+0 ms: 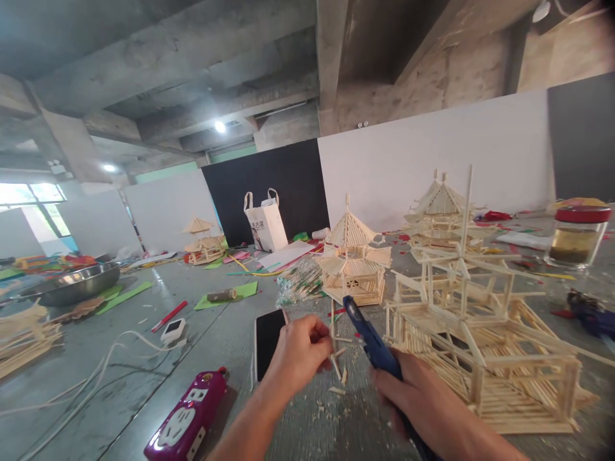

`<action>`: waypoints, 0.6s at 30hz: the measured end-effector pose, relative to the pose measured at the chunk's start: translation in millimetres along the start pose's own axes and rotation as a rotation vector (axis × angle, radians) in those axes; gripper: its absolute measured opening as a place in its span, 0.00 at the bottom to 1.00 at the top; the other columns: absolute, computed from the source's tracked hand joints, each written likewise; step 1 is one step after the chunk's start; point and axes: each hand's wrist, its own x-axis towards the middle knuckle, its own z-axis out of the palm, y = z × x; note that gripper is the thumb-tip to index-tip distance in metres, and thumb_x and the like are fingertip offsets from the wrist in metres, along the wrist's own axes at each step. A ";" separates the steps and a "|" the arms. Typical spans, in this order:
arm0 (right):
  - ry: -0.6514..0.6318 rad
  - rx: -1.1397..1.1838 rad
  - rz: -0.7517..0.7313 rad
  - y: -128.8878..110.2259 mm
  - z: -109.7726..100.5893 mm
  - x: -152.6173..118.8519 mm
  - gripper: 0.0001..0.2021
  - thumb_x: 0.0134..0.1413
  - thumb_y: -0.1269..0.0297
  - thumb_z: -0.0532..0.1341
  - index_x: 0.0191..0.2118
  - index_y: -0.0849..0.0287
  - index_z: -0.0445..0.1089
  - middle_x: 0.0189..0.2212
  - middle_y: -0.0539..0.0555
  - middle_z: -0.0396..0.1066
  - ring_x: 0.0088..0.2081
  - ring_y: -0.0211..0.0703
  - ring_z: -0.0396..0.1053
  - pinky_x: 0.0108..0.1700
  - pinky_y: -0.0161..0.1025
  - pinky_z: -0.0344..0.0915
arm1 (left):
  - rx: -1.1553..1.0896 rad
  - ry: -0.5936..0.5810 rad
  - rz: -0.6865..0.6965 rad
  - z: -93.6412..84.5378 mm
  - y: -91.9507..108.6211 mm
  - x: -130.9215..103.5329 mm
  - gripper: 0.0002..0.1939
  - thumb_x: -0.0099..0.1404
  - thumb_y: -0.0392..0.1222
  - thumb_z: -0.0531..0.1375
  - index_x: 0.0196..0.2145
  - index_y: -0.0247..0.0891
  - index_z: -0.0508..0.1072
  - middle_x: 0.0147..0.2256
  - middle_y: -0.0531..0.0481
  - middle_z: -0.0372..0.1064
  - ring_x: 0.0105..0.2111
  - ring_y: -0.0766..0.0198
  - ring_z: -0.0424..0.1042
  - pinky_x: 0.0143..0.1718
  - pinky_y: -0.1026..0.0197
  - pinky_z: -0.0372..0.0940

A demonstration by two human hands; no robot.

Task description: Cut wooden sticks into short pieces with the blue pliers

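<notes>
My left hand (303, 349) is closed in a pinch above the table, close to a thin wooden stick (332, 318) that seems to stand up from its fingertips. My right hand (418, 390) is wrapped round a long blue cutter (377, 346), its dark tip pointing up and away. The blade is not clear. Between the hands, short stick offcuts (337, 389) and crumbs lie on the table. Right of the cutter stands a large open stick-built pavilion frame (480, 346) with a tall central post. Behind the hands is a smaller stick pavilion (353, 256) with a pointed roof.
A phone (269, 339) lies beside my left hand, with a purple power strip (192, 416) nearer me. White cables (103, 365), a metal bowl (79, 282) and a bundle of wrapped sticks (302, 280) are farther off. A red-lidded jar (578, 237) stands at right.
</notes>
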 end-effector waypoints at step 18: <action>-0.071 0.219 -0.091 -16.1 -23.3 -24.9 0.09 0.56 0.74 0.50 0.27 0.60 0.62 0.14 0.46 0.64 0.19 0.37 0.63 0.21 0.29 0.56 | -0.667 0.016 -0.583 28.1 -9.6 -52.0 0.05 0.51 0.36 0.62 0.24 0.31 0.69 0.23 0.49 0.71 0.15 0.75 0.64 0.12 0.74 0.54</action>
